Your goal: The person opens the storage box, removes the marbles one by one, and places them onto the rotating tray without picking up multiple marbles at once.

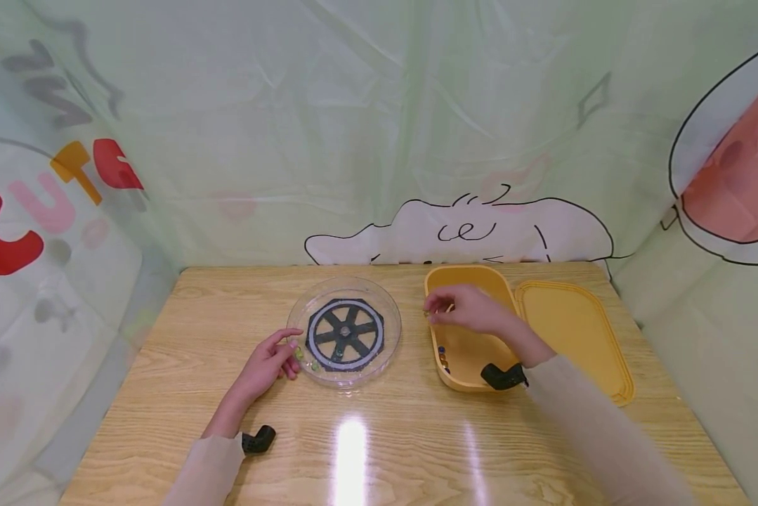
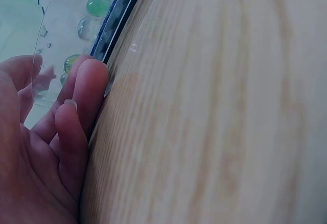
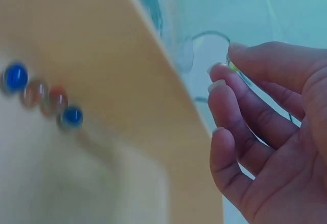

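My left hand [image 1: 268, 365] rests at the near left side of a clear round dish [image 1: 393, 351], its fingertips against the wall and rim. Inside the dish, green glass marbles [image 2: 98, 4] lie close to those fingers, and a dark spoked wheel shape [image 1: 345, 332] shows in the middle. Over the left side of a yellow box [image 1: 480, 355], my right hand [image 1: 467, 308] pinches a small yellow-green marble [image 3: 233, 67] between thumb and fingertip, mostly covered by the fingers. Blue and orange marbles [image 3: 72, 116] lie in a row inside the box along its wall.
The box's yellow lid [image 1: 571, 337] lies flat on the wooden table [image 1: 227, 295], right beside the box. A pale printed curtain [image 1: 353, 140] hangs behind the table and along both sides.
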The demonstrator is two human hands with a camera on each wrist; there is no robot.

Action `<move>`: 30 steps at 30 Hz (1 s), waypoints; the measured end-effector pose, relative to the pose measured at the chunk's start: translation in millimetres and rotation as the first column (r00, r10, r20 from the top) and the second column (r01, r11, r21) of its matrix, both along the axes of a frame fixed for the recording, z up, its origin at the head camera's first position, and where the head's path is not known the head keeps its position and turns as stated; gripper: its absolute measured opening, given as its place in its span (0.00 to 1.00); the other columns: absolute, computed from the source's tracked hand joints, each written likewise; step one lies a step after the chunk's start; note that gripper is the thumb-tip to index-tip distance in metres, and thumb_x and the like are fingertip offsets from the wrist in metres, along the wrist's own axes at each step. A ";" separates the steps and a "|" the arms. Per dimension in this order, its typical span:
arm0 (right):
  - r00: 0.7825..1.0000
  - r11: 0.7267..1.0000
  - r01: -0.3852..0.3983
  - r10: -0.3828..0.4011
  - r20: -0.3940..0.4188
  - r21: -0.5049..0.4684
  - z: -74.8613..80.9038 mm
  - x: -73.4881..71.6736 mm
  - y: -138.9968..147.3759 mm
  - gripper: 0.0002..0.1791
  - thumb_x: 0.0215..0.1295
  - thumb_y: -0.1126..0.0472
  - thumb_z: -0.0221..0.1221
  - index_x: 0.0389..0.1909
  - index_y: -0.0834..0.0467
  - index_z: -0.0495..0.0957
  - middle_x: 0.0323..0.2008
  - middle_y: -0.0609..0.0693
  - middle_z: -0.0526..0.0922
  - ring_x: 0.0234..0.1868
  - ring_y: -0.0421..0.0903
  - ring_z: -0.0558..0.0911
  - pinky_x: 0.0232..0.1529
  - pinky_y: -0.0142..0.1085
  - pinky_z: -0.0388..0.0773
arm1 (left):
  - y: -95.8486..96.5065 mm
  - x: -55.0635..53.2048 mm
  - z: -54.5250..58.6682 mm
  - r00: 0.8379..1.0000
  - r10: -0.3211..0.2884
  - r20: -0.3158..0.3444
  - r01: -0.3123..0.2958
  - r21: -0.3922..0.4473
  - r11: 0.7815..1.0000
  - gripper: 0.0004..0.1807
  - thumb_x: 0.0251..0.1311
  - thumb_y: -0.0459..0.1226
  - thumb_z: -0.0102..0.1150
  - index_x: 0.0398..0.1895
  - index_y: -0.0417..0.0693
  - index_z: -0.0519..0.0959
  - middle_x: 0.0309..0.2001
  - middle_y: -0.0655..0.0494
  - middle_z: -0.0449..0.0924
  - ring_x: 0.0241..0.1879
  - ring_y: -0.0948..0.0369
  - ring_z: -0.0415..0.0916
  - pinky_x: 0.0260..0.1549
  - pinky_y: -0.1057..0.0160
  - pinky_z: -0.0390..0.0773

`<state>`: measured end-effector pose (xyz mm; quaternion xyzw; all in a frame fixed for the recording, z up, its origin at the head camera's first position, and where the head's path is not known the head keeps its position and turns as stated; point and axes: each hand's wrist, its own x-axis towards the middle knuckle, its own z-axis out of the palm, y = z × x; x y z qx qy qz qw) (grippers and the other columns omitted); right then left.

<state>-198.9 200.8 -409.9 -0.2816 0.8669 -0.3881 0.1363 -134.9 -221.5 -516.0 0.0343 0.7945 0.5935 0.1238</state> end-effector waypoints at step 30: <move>0.993 0.991 -0.098 0.104 0.056 -0.091 -26.3 13.4 -104.4 0.09 0.66 0.64 0.65 0.45 0.62 0.83 0.36 0.44 0.84 0.37 0.41 0.80 0.41 0.33 0.78 | 0.0 0.0 0.0 1.000 -0.001 -0.013 0.001 0.005 1.000 0.20 0.76 0.45 0.49 0.66 0.51 0.72 0.27 0.46 0.81 0.23 0.53 0.80 0.24 0.65 0.75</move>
